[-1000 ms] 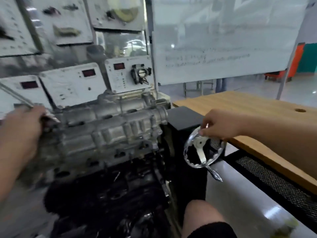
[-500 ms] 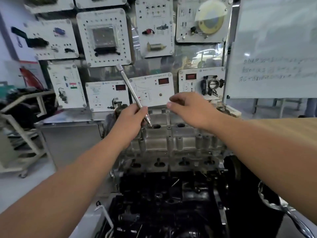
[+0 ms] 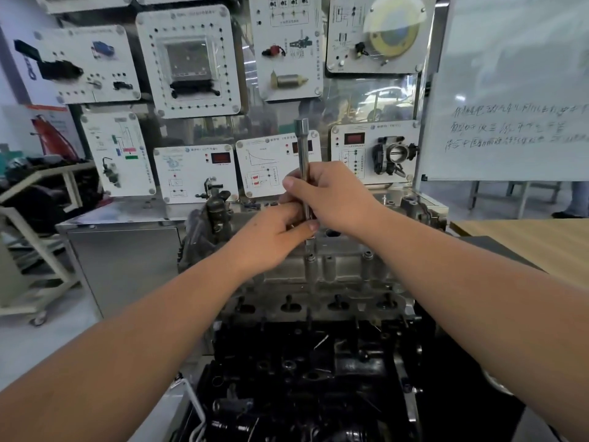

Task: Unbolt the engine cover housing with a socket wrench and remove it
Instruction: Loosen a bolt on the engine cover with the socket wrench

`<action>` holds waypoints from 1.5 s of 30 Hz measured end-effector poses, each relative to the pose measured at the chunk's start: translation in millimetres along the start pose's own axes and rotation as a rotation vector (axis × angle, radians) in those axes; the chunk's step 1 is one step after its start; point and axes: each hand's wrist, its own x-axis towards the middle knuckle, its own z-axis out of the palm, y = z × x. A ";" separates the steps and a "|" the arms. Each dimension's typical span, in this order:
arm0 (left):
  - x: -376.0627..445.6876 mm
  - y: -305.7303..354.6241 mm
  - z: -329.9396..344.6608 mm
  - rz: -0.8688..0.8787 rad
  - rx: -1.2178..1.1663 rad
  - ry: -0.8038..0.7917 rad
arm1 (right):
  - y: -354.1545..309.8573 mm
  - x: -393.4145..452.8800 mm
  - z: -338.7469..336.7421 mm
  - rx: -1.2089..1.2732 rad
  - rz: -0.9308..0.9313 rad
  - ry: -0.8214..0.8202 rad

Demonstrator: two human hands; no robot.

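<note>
The grey metal engine cover housing (image 3: 338, 272) sits on top of the black engine block (image 3: 302, 378) in the middle of the view. A long chrome socket wrench (image 3: 302, 148) stands upright over the housing's rear edge, its lower end down on a bolt post. My right hand (image 3: 331, 199) grips the wrench shaft at mid height. My left hand (image 3: 274, 234) holds the shaft just below, fingers curled at its base. The lower tip is hidden by my fingers.
Behind the engine stands a board of white training panels (image 3: 194, 173) with red displays. A whiteboard (image 3: 510, 90) is at the right, a wooden table (image 3: 526, 237) below it. A steel cabinet (image 3: 124, 256) and a cart frame (image 3: 38, 282) stand at the left.
The wrench went from tilted in my left hand to upright on the housing. My right hand came from the handwheel at the right and took hold of the shaft.
</note>
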 end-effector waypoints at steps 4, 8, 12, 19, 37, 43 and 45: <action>0.6 -2.0 -0.1 0.013 -0.007 -0.001 | 2.0 -0.7 -0.5 0.038 -0.019 -0.020; 2.3 -5.7 1.0 -0.014 -0.026 0.006 | 4.2 -2.4 -5.4 0.111 -0.010 -0.087; 1.5 -5.6 2.9 -0.016 -0.021 0.031 | 3.4 -4.7 -10.1 0.119 -0.011 -0.133; -2.6 -3.9 1.2 -0.013 0.043 0.045 | -0.2 -9.5 -6.7 0.029 -0.047 -0.011; -3.2 -3.5 4.4 -0.056 -0.169 0.017 | -8.0 -6.9 -15.2 0.092 -0.025 -0.009; -6.0 -2.0 2.4 -0.050 -0.162 -0.020 | -12.6 -13.1 -16.4 0.131 0.012 -0.065; -6.8 -1.4 2.1 -0.049 -0.149 -0.030 | -13.0 -15.4 -15.8 0.141 0.011 -0.062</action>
